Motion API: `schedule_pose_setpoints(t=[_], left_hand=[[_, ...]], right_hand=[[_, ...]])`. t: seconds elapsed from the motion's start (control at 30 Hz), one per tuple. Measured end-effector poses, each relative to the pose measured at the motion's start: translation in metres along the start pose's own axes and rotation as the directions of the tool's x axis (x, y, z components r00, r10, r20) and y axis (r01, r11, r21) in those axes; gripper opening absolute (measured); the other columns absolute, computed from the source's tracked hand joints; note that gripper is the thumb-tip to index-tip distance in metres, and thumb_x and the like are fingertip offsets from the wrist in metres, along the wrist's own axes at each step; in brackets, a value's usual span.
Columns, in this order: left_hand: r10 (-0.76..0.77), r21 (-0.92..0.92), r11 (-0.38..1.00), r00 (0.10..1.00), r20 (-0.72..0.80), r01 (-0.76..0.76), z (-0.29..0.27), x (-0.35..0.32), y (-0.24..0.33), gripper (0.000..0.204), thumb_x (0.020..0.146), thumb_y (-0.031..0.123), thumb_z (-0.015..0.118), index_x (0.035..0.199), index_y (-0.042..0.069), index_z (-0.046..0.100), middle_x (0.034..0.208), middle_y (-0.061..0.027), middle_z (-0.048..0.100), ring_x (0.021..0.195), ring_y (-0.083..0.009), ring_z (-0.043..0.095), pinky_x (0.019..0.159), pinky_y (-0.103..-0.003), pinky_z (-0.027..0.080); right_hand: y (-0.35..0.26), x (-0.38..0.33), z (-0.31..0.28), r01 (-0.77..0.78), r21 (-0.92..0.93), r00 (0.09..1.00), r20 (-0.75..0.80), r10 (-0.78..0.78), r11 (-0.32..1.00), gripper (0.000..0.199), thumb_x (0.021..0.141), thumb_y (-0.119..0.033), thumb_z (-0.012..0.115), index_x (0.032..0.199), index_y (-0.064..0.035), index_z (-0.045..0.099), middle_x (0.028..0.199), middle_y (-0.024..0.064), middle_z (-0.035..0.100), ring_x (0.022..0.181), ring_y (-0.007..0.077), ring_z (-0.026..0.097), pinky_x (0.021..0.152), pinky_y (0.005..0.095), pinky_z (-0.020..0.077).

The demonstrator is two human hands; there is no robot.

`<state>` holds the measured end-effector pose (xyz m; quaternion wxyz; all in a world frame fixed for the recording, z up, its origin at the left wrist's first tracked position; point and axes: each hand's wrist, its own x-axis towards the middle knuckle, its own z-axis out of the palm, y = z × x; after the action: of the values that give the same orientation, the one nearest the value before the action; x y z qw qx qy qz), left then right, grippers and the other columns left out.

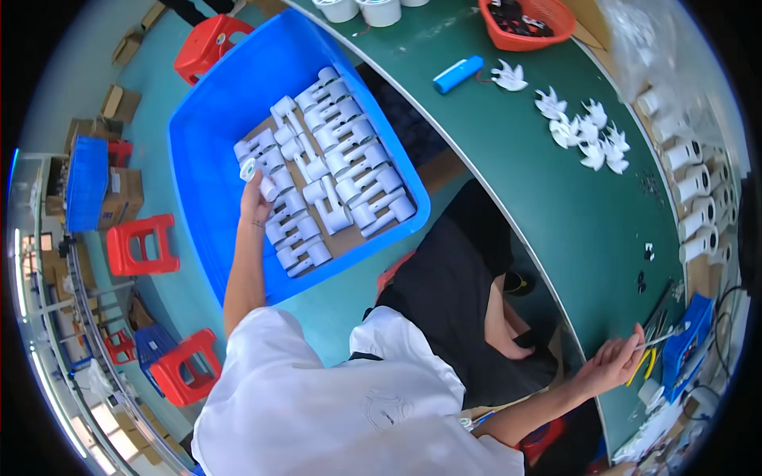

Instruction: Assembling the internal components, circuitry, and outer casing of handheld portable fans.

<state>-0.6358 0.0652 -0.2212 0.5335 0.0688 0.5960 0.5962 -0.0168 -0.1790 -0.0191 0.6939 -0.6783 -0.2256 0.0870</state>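
Note:
My left hand (255, 200) reaches into a big blue bin (208, 173) beside me and grips a white plastic part (252, 169) at the left end of the rows. Several white handle-shaped housings (333, 155) lie side by side on cardboard inside the bin. My right hand (615, 361) rests at the edge of the green worktable (556, 182) and holds a thin white tool (663, 337) that points right toward a small blue tray (686, 345).
White fan blades (583, 131) and a blue cylinder (459, 74) lie on the table. An orange basket (528, 20) stands at the back. More white housings (698, 190) line the right edge. Red stools (143, 244) and cardboard boxes (119, 194) stand on the floor to the left.

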Motion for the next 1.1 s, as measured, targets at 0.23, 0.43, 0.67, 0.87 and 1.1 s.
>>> schedule_pose_setpoints(t=[0.23, 0.43, 0.67, 0.87, 1.1], left_hand=[[-0.123, -0.014, 0.992, 0.987, -0.101, 0.122, -0.034, 0.079, 0.015, 0.035, 0.091, 0.012, 0.054, 0.124, 0.001, 0.049, 0.095, -0.0123, 0.063, 0.087, -0.0283, 0.063, 0.073, -0.037, 0.057], [0.088, 0.517, 0.855, 0.977, -0.196, 0.027, -0.044, 0.178, 0.029, 0.034, 0.083, 0.022, 0.071, 0.110, 0.003, 0.064, 0.097, -0.0121, 0.069, 0.081, -0.0277, 0.067, 0.071, -0.038, 0.054], [0.427, 0.855, -0.504, 0.825, 0.371, -0.124, 0.007, 0.189, 0.084, 0.027, 0.080, 0.016, 0.069, 0.107, 0.015, 0.072, 0.099, -0.0139, 0.071, 0.098, -0.0340, 0.066, 0.082, -0.046, 0.053], [0.404, 0.827, -0.553, 0.835, 0.373, -0.101, 0.006, 0.224, 0.077, 0.026, 0.087, 0.016, 0.060, 0.112, 0.014, 0.068, 0.106, -0.0156, 0.069, 0.103, -0.0359, 0.065, 0.084, -0.047, 0.053], [0.293, 0.775, -0.616, 0.873, 0.389, -0.138, 0.002, 0.257, 0.073, 0.022, 0.092, 0.013, 0.052, 0.111, 0.009, 0.063, 0.106, -0.0204, 0.068, 0.099, -0.0389, 0.065, 0.083, -0.049, 0.053]], right_hand=[[-0.020, -0.017, 0.056, 0.027, 0.031, 0.985, 0.170, -0.031, 0.999, 0.027, 0.102, -0.014, 0.047, 0.114, 0.0084, 0.055, 0.062, -0.0065, 0.029, 0.048, -0.0015, 0.019, 0.040, 0.0183, 0.0142], [-0.020, -0.036, 0.151, -0.061, 0.050, 0.910, 0.413, 0.035, 0.997, 0.027, 0.103, -0.014, 0.046, 0.113, 0.0078, 0.056, 0.059, -0.0078, 0.028, 0.045, -0.0015, 0.019, 0.040, 0.0185, 0.0143], [-0.016, -0.051, 0.194, 0.082, -0.094, 0.932, 0.359, -0.043, 0.992, 0.026, 0.103, -0.015, 0.045, 0.110, 0.0071, 0.058, 0.057, -0.0086, 0.026, 0.045, -0.0011, 0.018, 0.039, 0.0193, 0.0124], [-0.016, -0.046, 0.189, 0.097, -0.102, 0.926, 0.375, -0.052, 0.990, 0.029, 0.103, -0.016, 0.043, 0.109, 0.0080, 0.057, 0.057, -0.0085, 0.026, 0.045, -0.0007, 0.017, 0.040, 0.0191, 0.0126], [-0.017, -0.047, 0.183, 0.071, -0.105, 0.937, 0.347, -0.031, 0.992, 0.031, 0.104, -0.017, 0.042, 0.111, 0.0085, 0.057, 0.058, -0.0080, 0.025, 0.045, 0.0000, 0.017, 0.040, 0.0187, 0.0139]])
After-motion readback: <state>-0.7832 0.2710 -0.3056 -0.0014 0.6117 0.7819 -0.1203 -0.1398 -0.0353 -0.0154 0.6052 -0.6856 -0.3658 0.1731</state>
